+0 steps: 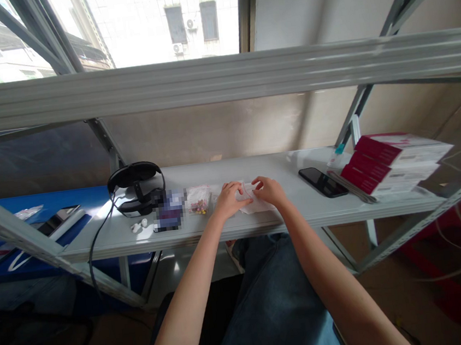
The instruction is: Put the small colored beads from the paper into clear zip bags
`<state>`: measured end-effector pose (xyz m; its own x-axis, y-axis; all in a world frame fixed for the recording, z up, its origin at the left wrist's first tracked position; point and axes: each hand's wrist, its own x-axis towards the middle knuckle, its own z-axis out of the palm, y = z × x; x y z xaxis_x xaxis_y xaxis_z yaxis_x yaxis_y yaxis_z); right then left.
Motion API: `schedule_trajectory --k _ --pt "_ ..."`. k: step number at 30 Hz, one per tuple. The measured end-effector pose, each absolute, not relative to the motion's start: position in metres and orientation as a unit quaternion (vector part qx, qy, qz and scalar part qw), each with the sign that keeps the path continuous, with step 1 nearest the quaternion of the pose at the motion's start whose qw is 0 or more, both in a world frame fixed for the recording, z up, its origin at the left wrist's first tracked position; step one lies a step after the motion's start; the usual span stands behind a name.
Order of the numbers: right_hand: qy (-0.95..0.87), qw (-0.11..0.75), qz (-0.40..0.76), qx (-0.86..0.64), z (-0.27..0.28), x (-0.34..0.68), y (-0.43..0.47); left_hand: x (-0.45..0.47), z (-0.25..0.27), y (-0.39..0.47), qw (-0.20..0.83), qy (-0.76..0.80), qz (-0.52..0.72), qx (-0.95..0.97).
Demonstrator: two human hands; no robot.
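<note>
readable text: none | red-and-white boxes [378, 163]: print too small to read

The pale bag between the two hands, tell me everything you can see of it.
The pale bag looks like thin, translucent plastic, with a faint reddish line near its far edge. It lies on the light grey shelf, fingers of the left hand and right hand at its far part. Any contents are unclear.
</note>
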<state>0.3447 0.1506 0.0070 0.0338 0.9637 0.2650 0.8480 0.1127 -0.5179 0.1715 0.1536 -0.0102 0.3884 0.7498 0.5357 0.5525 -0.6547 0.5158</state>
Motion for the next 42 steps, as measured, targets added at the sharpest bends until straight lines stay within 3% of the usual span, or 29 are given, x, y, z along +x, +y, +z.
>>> schedule_trajectory --k 5,11,16,23,29,37,42 --pt "-0.658 0.394 0.21 -0.607 0.004 0.345 0.156 0.172 -0.01 0.153 0.133 0.391 0.396 0.82" --pt "-0.654 0.427 0.315 -0.54 0.003 0.342 0.159 0.172 -0.009 0.153 0.137 0.398 0.393 0.817" --pt "-0.651 0.424 0.255 -0.576 0.006 0.356 0.158 0.172 -0.008 0.153 0.133 0.403 0.393 0.816" --pt "-0.725 0.295 0.172 -0.599 0.005 0.369 0.149 0.172 -0.008 0.154 0.132 0.402 0.397 0.815" --pt "-0.75 0.247 0.136 -0.599 0.006 0.365 0.146 0.172 -0.008 0.153 0.135 0.408 0.395 0.812" --pt "-0.752 0.255 0.163 -0.585 0.005 0.365 0.147 0.172 -0.01 0.155 0.13 0.409 0.396 0.812" --pt "-0.742 0.31 0.185 -0.565 0.007 0.365 0.148 0.172 -0.011 0.155 0.126 0.401 0.402 0.814"
